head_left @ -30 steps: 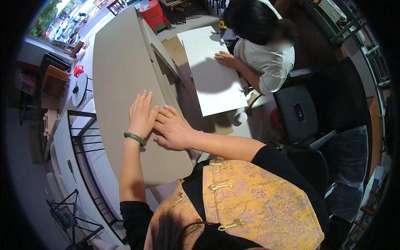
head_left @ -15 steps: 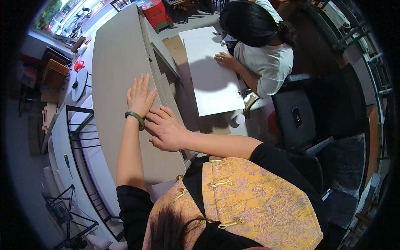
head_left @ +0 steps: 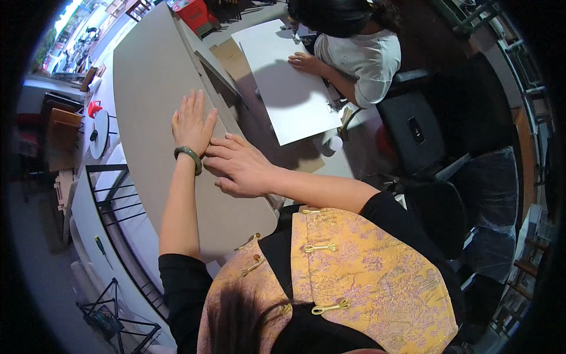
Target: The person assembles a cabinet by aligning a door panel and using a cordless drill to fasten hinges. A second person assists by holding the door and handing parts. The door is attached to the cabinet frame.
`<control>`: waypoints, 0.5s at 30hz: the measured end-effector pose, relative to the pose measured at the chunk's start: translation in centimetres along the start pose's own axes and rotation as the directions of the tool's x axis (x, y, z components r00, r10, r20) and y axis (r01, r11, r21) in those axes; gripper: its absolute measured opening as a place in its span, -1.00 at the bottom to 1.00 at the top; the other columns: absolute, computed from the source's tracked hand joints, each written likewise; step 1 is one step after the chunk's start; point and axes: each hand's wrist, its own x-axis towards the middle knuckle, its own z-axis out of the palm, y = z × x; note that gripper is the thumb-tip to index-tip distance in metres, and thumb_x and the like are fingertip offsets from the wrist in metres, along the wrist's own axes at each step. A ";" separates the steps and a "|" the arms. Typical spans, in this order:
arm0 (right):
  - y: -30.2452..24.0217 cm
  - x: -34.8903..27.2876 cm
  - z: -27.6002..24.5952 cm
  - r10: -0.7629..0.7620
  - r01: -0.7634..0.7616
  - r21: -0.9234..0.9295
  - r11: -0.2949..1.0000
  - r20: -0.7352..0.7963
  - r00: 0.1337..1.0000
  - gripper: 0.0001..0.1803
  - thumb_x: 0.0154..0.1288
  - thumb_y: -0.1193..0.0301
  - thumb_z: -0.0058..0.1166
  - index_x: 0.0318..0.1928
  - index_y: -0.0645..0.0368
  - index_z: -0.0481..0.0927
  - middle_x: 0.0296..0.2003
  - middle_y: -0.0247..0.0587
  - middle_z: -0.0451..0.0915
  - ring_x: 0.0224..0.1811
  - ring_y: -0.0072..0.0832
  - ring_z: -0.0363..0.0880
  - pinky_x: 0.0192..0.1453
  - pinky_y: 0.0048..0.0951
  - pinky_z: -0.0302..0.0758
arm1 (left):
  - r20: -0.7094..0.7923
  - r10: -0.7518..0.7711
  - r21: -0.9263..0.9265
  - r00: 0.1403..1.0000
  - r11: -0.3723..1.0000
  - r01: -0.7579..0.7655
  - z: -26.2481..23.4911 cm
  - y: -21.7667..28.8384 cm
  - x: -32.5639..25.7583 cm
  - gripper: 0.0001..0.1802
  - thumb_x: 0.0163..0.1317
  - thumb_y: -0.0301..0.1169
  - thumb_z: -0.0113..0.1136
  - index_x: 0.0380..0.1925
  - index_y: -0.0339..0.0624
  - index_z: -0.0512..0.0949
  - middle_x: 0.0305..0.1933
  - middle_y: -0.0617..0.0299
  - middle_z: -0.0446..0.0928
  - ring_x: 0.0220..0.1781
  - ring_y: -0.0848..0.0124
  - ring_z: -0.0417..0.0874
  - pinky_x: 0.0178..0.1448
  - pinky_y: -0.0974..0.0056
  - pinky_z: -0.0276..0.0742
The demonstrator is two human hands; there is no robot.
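Both hands slid down grey board (head_left: 159, 88); left hand (head_left: 191, 121), right hand (head_left: 239, 165) flat on it.

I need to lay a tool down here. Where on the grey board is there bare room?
The grey board is bare beyond the left hand, toward its far end, and along its left side. Near the right edge it is crowded: the right hand lies there.

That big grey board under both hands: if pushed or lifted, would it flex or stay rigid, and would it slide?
The grey board looks flat and straight-edged, so it is probably stiff rather than floppy. Being long and wide, it is likely awkward to lift alone. Its smooth face under the left hand and right hand suggests it could slide when pushed.
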 end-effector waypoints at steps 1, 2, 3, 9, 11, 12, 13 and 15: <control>-0.1 0.1 0.0 0.003 -0.003 0.007 1.000 -0.004 1.000 -0.56 0.13 0.21 0.15 0.01 0.11 0.52 0.16 -0.17 0.40 0.39 -0.24 0.18 0.48 -0.05 0.00 | -0.008 -0.003 -0.005 1.000 1.000 0.003 0.0 0.0 0.0 -0.29 0.39 0.09 -0.18 0.46 0.05 0.11 0.56 0.18 0.02 0.58 0.21 -0.04 0.54 -0.03 -0.19; -0.1 0.1 0.0 0.024 -0.024 0.006 1.000 0.017 1.000 -0.55 0.13 0.21 0.15 0.02 0.11 0.51 0.16 -0.16 0.40 0.39 -0.24 0.18 0.48 -0.05 0.00 | -0.017 -0.007 -0.007 1.000 1.000 0.007 0.1 0.1 -0.1 -0.29 0.39 0.09 -0.18 0.46 0.06 0.11 0.56 0.18 0.02 0.58 0.22 -0.03 0.55 -0.02 -0.19; -0.1 0.0 -0.2 0.002 -0.002 0.017 1.000 0.003 1.000 -0.55 0.13 0.22 0.15 0.02 0.11 0.51 0.16 -0.15 0.41 0.39 -0.25 0.20 0.48 -0.05 0.01 | -0.018 -0.009 0.009 1.000 1.000 0.010 0.1 0.1 -0.1 -0.29 0.39 0.09 -0.16 0.45 0.06 0.13 0.55 0.18 0.04 0.58 0.21 -0.02 0.55 -0.01 -0.18; -0.9 0.1 -0.3 0.053 -0.044 -0.079 0.996 0.107 0.993 -0.56 0.18 0.22 0.11 0.06 0.10 0.51 0.18 -0.18 0.41 0.41 -0.27 0.18 0.48 -0.05 0.03 | -0.025 0.011 -0.007 1.000 1.000 -0.012 0.2 0.2 -0.6 -0.32 0.40 0.07 -0.17 0.44 0.05 0.15 0.54 0.17 0.07 0.57 0.23 0.02 0.55 -0.02 -0.15; -1.7 0.2 -0.1 0.046 -0.036 -0.171 0.985 0.053 0.998 -0.57 0.24 0.23 0.07 0.09 0.12 0.49 0.22 -0.15 0.39 0.41 -0.24 0.19 0.48 -0.07 0.04 | -0.020 0.006 0.019 1.000 1.000 -0.005 -0.1 0.4 -0.5 -0.32 0.41 0.07 -0.19 0.44 0.04 0.15 0.54 0.18 0.07 0.57 0.25 0.02 0.55 -0.01 -0.14; -2.3 0.2 0.3 0.074 -0.059 -0.236 0.970 0.055 0.996 -0.56 0.25 0.23 0.06 0.10 0.14 0.48 0.23 -0.14 0.39 0.40 -0.23 0.20 0.49 -0.09 0.04 | -0.019 0.000 0.018 1.000 1.000 0.001 -0.2 0.5 -0.5 -0.32 0.41 0.07 -0.20 0.44 0.04 0.15 0.54 0.19 0.07 0.57 0.25 0.03 0.55 -0.01 -0.13; -3.1 0.2 0.8 0.105 -0.084 -0.301 0.950 0.054 0.993 -0.54 0.27 0.23 0.05 0.12 0.16 0.46 0.24 -0.12 0.38 0.40 -0.22 0.21 0.49 -0.10 0.05 | -0.012 -0.004 0.015 1.000 1.000 0.004 -0.3 0.6 -0.5 -0.32 0.41 0.08 -0.21 0.44 0.04 0.15 0.54 0.20 0.07 0.57 0.26 0.03 0.54 -0.01 -0.13; -4.5 0.1 1.9 0.195 -0.139 -0.444 0.885 0.084 0.977 -0.47 0.34 0.20 -0.02 0.21 0.25 0.39 0.29 -0.04 0.33 0.41 -0.18 0.21 0.50 -0.17 0.06 | -0.005 -0.006 -0.014 1.000 1.000 0.006 -0.4 0.6 -0.4 -0.33 0.41 0.07 -0.22 0.43 0.04 0.16 0.54 0.21 0.08 0.57 0.28 0.03 0.54 0.00 -0.13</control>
